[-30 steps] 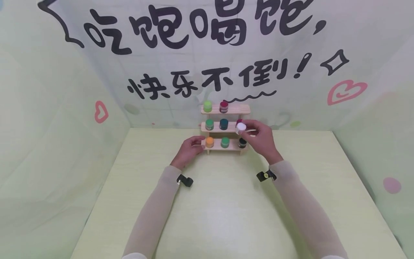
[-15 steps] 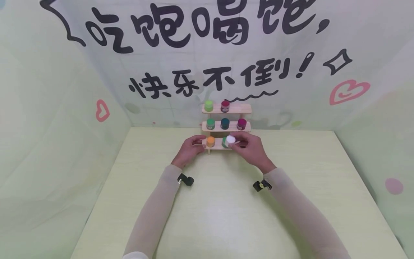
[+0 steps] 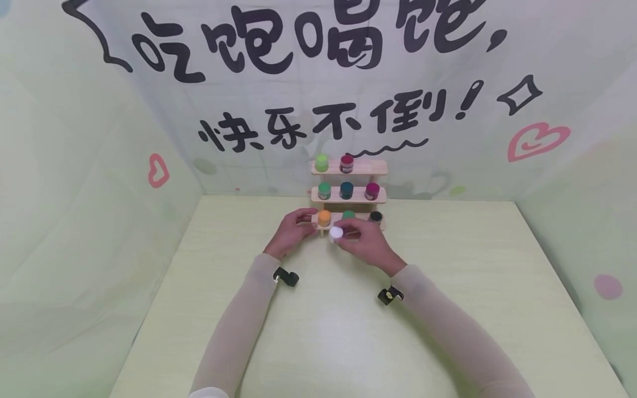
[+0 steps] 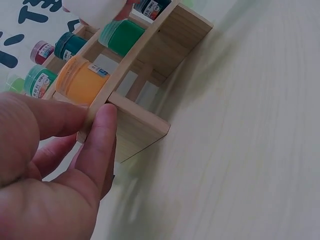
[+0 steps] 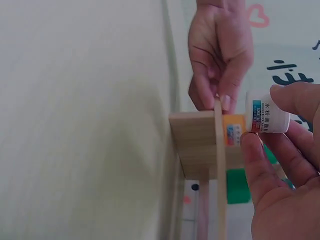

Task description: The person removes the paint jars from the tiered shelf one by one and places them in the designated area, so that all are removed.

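My left hand (image 3: 291, 232) pinches the left end of the bottom tier of a small wooden three-tier rack (image 4: 145, 107), thumb and fingers on either side of the board. Between the thumb and fingers of my right hand (image 3: 370, 243) is a white paint jar (image 5: 267, 114) with a printed label, held in front of the bottom tier. Beside it on that tier stand an orange paint jar (image 4: 82, 82), a green paint jar (image 4: 122, 37) and a black paint jar (image 3: 375, 217). In the head view, my right hand partly hides the green one.
The middle tier bears a green jar (image 3: 324, 191), a dark teal jar (image 3: 346, 190) and a magenta jar (image 3: 371, 191). On the top tier are a light green jar (image 3: 322, 163) and a dark red jar (image 3: 346, 163). A printed cloth (image 3: 278, 177) hangs behind the table (image 3: 318, 331).
My right hand has carried the white paint jar left and down, from before the middle tier's right end to before the bottom tier. The left hand keeps its grip on the rack.
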